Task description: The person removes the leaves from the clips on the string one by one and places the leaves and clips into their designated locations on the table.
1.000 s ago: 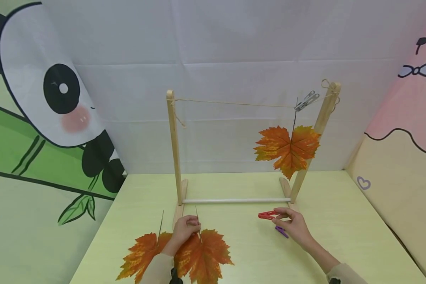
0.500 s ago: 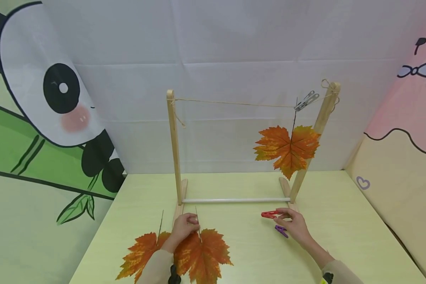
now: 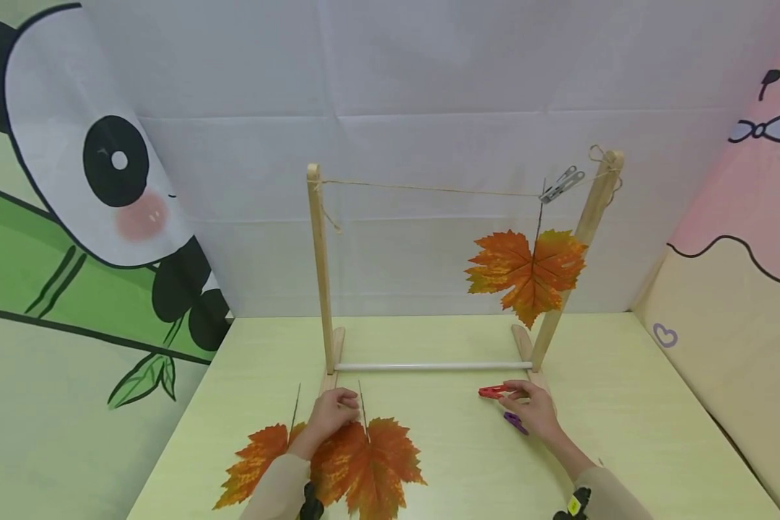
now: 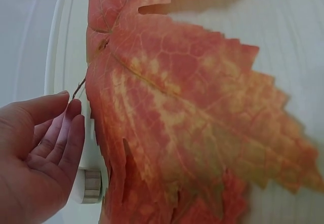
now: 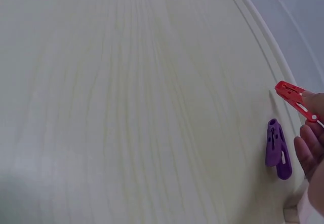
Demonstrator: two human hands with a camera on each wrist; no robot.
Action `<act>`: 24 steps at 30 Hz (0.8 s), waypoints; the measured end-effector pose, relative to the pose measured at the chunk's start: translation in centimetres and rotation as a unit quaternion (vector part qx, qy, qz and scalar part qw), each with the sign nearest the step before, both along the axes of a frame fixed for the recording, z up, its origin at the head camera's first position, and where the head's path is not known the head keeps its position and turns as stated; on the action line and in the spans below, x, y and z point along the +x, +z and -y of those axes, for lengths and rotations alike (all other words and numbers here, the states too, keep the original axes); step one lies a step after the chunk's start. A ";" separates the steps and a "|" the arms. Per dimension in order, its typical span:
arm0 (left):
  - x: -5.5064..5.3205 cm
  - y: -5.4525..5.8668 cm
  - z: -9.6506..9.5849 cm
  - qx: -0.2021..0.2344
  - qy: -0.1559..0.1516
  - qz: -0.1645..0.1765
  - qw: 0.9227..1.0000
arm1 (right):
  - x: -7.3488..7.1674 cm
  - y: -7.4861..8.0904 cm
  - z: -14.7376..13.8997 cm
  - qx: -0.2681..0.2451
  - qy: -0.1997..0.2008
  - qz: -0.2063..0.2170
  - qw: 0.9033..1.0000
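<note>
My right hand (image 3: 534,410) pinches a red clothespin (image 3: 492,391) between thumb and fingers, held a little above the table. Just below it lies a purple clothespin (image 5: 277,149), close to the fingers in the right wrist view. My left hand (image 3: 333,415) is beside the thin stem of an orange maple leaf (image 3: 380,462), fingers loosely bent, fingertips right at the stem. Seen from the left wrist, the leaf's red-orange blade (image 4: 177,87) fills much of the picture. Another orange leaf (image 3: 256,462) lies to the left, partly covered by my forearm.
Behind the hands stands a wooden frame (image 3: 321,267) with a string (image 3: 422,188) tied between its posts. A grey clothespin (image 3: 561,185) clips a third leaf (image 3: 526,274) to the string near the right post. A white rod (image 3: 429,366) joins the frame's feet.
My left hand has shifted slightly left, off the leaf's stem, which stays where it was. My right hand, with the red clothespin, has moved slightly right.
</note>
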State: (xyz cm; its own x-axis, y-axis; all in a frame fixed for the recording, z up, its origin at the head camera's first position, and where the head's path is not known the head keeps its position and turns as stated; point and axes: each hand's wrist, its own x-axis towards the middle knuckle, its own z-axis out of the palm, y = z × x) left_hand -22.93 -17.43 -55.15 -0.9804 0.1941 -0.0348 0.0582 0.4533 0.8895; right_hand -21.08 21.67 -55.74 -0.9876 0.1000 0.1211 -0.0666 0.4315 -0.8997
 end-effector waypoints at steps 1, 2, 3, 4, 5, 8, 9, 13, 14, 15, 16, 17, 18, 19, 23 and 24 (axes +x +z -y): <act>0.0 0.1 0.0 0.002 0.000 -0.001 1.000 | -0.1 -0.1 0.0 0.004 0.000 -0.001 1.000; 0.1 0.2 0.1 0.004 0.001 -0.002 1.000 | -0.2 -0.3 0.0 0.010 -0.001 -0.001 1.000; 0.1 0.2 0.1 0.006 0.000 -0.003 1.000 | -0.3 -0.4 0.0 0.015 0.000 -0.003 1.000; 0.1 0.3 0.1 0.006 0.000 -0.006 1.000 | -0.5 -0.6 0.0 0.019 0.001 -0.005 1.000; 0.1 0.3 0.0 0.006 0.000 -0.006 1.000 | -0.6 -0.7 -0.1 0.025 0.003 -0.007 1.000; 0.1 0.5 -0.1 0.006 0.005 -0.008 1.000 | -0.9 -1.0 -0.2 0.046 0.012 -0.012 0.999; 0.1 0.5 -0.1 0.003 0.007 -0.008 1.000 | -1.0 -1.1 -0.3 0.053 0.015 -0.011 0.998; 0.1 0.5 -0.4 0.012 0.011 -0.008 1.000 | -1.2 -1.1 -0.5 0.080 0.018 0.001 0.997; 0.0 0.4 -0.4 0.014 0.011 -0.008 1.000 | -1.2 -1.1 -0.5 0.083 0.018 0.005 0.996; 0.0 0.4 -0.4 0.017 0.011 -0.009 1.000 | -1.3 -1.2 -0.5 0.088 0.015 0.008 0.996; 0.0 0.4 -0.4 0.019 0.011 -0.010 1.000 | -1.3 -1.3 -0.5 0.093 0.014 0.011 0.996; 0.1 0.4 -0.4 0.017 0.011 -0.010 1.000 | -1.4 -1.3 -0.5 0.097 0.011 0.013 0.995; 0.0 0.3 -0.4 0.014 0.011 -0.011 1.000 | -1.5 -1.4 -0.5 0.101 0.009 0.014 0.995; 0.0 0.3 -0.4 0.013 0.012 -0.010 1.000 | -1.5 -1.4 -0.5 0.105 0.009 0.015 0.994; -0.1 0.3 -0.4 0.012 0.010 -0.013 1.000 | -1.6 -1.3 -0.4 0.123 0.005 0.013 0.992; -0.1 0.3 -0.5 0.014 0.008 -0.014 1.000 | -1.6 -1.3 -0.4 0.127 0.004 0.011 0.992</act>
State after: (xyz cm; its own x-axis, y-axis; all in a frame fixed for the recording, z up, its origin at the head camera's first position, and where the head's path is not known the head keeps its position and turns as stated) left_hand -23.04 -16.98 -54.89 -0.9840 0.1780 -0.0018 0.0759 0.4288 0.9002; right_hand -22.67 22.07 -57.03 -0.9910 0.0615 0.1189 -0.0517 0.6434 -0.7638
